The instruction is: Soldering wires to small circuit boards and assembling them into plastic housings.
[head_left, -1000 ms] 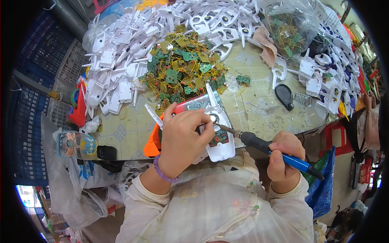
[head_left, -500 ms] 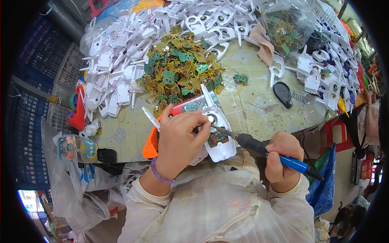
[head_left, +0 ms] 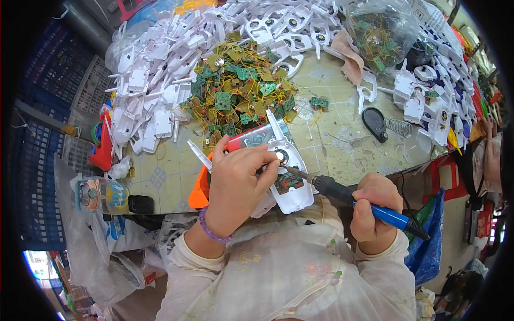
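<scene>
In my right hand is a soldering iron with a blue and black handle, gripped between thumb and fingers. Its tip points left and meets the lower edge of a small round speaker, or stops just short of it. That speaker sits in a white plastic housing, which lies tilted at the table's front edge with a circuit board inside. My left hand is closed in a pinch beside the speaker. Whatever its fingertips hold is hidden. Another white part sticks out behind this hand.
A heap of green circuit boards with yellow wires lies beyond my hands. White housings are piled at the far left and more at the right. A soldering iron stand with a coil rests right. An orange holder stands beside my left hand.
Hardly anything differs. The housing and the soldering iron have shifted very slightly to the right, while both hands keep their grip.
</scene>
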A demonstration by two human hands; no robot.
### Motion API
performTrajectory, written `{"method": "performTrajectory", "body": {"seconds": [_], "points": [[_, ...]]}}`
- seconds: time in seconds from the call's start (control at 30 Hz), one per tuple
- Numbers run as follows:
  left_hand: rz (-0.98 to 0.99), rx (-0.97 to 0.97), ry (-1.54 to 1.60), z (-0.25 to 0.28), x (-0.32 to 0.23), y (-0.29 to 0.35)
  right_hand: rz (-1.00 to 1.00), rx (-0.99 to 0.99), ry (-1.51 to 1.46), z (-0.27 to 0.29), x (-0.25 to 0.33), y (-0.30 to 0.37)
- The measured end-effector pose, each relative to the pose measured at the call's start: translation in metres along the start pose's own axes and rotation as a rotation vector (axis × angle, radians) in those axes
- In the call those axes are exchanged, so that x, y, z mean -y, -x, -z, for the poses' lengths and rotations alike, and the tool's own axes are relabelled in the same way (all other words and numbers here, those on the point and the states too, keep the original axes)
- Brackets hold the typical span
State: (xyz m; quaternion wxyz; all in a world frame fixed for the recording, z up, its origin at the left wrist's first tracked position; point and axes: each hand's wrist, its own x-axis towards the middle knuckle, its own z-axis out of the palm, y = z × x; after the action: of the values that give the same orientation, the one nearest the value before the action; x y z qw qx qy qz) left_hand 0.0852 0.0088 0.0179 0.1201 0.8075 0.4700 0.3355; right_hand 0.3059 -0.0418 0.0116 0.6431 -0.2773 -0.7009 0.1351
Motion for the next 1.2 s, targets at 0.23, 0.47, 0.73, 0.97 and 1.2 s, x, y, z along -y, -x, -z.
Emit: {"method": "performTrajectory", "body": {"seconds": [0.23, 0.47, 0.73, 0.97, 1.2], "points": [[0.010, 0.027, 0.011, 0.002, 0.002, 0.001, -0.038, -0.007, -0.001, 0.000, 0.001, 0.002], [0.047, 0.075, 0.098, 0.004, 0.005, 0.001, 0.030, -0.493, 0.097, 0.021, 0.009, 0.016], [-0.016, -0.193, 0.258, 0.015, 0.024, 0.015, -0.157, -0.740, 0.769, 0.101, -0.012, 0.008], [0.187, -0.340, 0.705, 0.033, 0.048, 0.045, -0.094, -0.795, 0.826, 0.117, -0.016, 0.008], [0.342, -0.237, 0.883, 0.022, 0.057, 0.052, -0.287, -0.497, 0.925, 0.099, -0.051, -0.002]]}}
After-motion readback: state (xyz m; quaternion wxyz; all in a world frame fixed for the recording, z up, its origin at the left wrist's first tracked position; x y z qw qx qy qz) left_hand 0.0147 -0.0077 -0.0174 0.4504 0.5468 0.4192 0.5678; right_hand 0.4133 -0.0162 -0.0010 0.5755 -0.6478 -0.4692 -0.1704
